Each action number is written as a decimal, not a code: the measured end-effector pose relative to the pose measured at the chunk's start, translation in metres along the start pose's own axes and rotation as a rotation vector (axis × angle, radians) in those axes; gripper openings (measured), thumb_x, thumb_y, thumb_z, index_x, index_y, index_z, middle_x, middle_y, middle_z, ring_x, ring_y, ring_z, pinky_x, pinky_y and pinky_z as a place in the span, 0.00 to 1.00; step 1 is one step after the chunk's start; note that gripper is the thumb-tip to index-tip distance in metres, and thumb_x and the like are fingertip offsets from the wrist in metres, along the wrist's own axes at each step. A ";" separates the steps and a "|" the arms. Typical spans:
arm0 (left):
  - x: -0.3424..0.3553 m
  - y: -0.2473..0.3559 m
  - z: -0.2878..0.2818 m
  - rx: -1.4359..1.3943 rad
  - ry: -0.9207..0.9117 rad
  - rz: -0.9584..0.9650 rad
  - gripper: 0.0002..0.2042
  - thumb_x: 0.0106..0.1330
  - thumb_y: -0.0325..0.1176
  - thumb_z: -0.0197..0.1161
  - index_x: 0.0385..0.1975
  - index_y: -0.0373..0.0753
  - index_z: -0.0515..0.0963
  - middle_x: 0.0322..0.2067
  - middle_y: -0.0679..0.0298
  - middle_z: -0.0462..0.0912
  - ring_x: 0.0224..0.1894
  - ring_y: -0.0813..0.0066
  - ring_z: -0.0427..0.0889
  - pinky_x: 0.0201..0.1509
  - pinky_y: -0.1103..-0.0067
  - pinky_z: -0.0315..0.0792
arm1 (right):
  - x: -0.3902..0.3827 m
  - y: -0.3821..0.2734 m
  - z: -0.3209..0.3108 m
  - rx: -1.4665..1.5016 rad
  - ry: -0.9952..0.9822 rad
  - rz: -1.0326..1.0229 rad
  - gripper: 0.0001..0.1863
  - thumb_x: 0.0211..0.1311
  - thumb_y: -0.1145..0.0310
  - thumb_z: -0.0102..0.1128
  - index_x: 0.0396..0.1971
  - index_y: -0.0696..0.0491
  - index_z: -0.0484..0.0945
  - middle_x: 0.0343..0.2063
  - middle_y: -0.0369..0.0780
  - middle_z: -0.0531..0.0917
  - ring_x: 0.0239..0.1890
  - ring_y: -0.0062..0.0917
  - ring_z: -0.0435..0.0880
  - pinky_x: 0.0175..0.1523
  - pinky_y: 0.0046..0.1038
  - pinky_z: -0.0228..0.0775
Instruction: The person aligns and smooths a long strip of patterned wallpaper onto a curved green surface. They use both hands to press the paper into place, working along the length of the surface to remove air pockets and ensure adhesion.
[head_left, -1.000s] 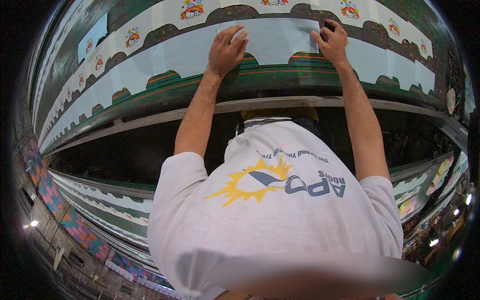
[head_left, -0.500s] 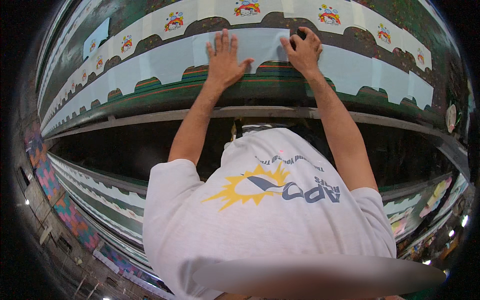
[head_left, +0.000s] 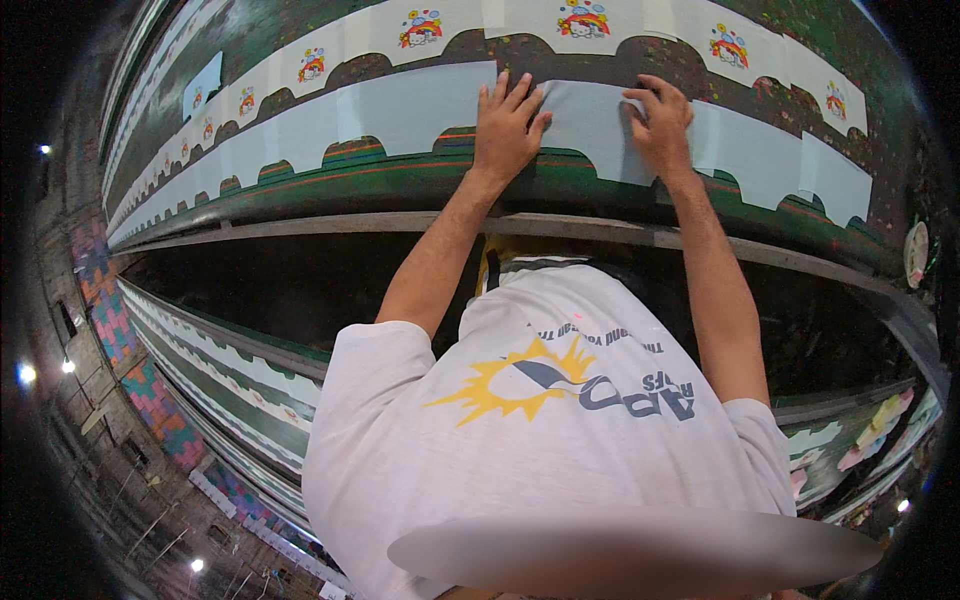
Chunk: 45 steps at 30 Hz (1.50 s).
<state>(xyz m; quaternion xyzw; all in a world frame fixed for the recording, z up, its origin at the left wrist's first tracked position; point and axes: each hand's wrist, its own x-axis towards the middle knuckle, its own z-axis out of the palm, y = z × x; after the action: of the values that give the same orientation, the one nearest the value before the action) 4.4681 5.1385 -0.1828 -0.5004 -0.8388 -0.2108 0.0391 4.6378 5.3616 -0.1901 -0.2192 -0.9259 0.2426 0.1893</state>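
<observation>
A pale bluish-white sheet piece [head_left: 575, 115] with a scalloped lower edge lies on the long dark-green table [head_left: 380, 175]. The fingers of my left hand [head_left: 508, 132] are spread at its left end, by the seam with a neighbouring pale piece [head_left: 410, 105]. Toward the right end, my right hand [head_left: 661, 125] touches the piece with bent, parted fingers. I see nothing held in either hand. Beside the right hand another pale piece [head_left: 750, 150] continues the row. Part of the middle piece is hidden under both hands.
Beyond runs a row of similar white pieces [head_left: 640, 20] with colourful rainbow prints. A loose pale piece [head_left: 205, 82] lies at far left. The table's front rail [head_left: 590, 227] crosses before me. A round pale object [head_left: 916, 255] sits at the right end.
The view has shifted, so the table appears farther right. My right fingers have loosened from a curled pinch. The dark gap beside them is now covered by the pale piece.
</observation>
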 end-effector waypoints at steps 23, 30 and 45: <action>0.011 -0.047 -0.049 -0.323 0.185 -0.583 0.09 0.64 0.29 0.69 0.41 0.34 0.85 0.31 0.57 0.89 0.32 0.70 0.88 0.41 0.74 0.79 | 0.017 0.062 -0.016 -0.029 -0.040 -0.007 0.11 0.61 0.59 0.71 0.43 0.42 0.87 0.66 0.39 0.71 0.72 0.42 0.59 0.71 0.55 0.46; 0.013 -0.087 -0.037 -0.463 0.169 -0.569 0.09 0.64 0.32 0.71 0.39 0.35 0.86 0.31 0.61 0.89 0.31 0.74 0.86 0.39 0.76 0.79 | 0.026 0.057 0.010 -0.072 0.044 0.103 0.22 0.63 0.46 0.67 0.43 0.49 0.87 0.65 0.40 0.71 0.69 0.42 0.61 0.71 0.55 0.44; 0.008 -0.097 -0.031 -0.536 0.163 -0.444 0.15 0.65 0.33 0.71 0.49 0.36 0.81 0.34 0.61 0.87 0.28 0.77 0.84 0.36 0.78 0.79 | 0.027 0.052 0.014 -0.185 0.046 0.144 0.26 0.64 0.42 0.65 0.42 0.53 0.86 0.64 0.42 0.69 0.69 0.44 0.60 0.72 0.54 0.44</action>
<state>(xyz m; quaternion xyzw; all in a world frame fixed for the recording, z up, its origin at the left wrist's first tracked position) 4.3765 5.0937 -0.1831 -0.2799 -0.8361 -0.4660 -0.0734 4.6256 5.4112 -0.2225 -0.3072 -0.9216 0.1640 0.1715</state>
